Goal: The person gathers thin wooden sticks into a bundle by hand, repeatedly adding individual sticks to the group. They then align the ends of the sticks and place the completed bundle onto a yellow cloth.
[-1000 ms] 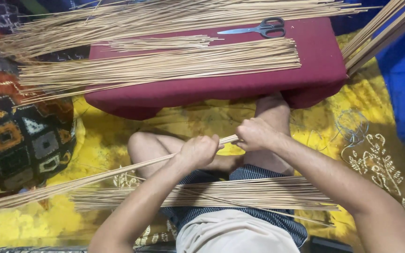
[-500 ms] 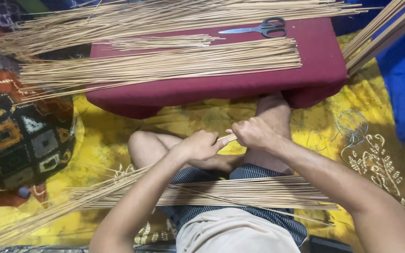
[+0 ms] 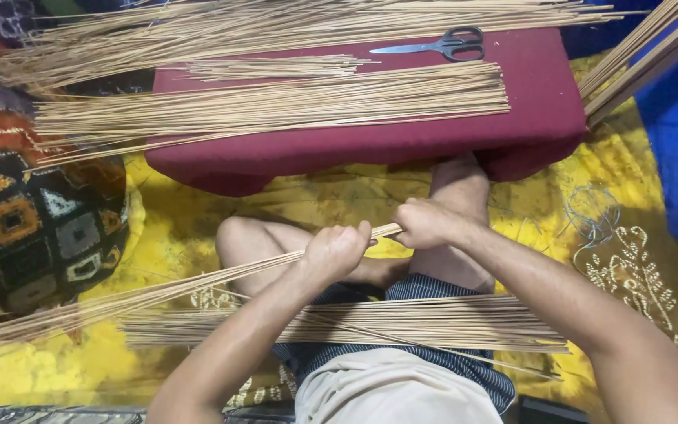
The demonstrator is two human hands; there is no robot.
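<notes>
Yellow cloth (image 3: pixel 182 228), both hands (image 3: pixel 335 253) (image 3: pixel 425 224) gripping stick bundle (image 3: pixel 158 294)

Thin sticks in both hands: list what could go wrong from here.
1. The left hand and right hand grip the bundle of thin sticks only at one end; its long free end trails left and could sag, splay or snap.
2. The loose sticks across the lap may slide off or tangle with it.
3. The scissors lie on the maroon cushion, half hidden among sticks; a reach there could catch the blades.
</notes>
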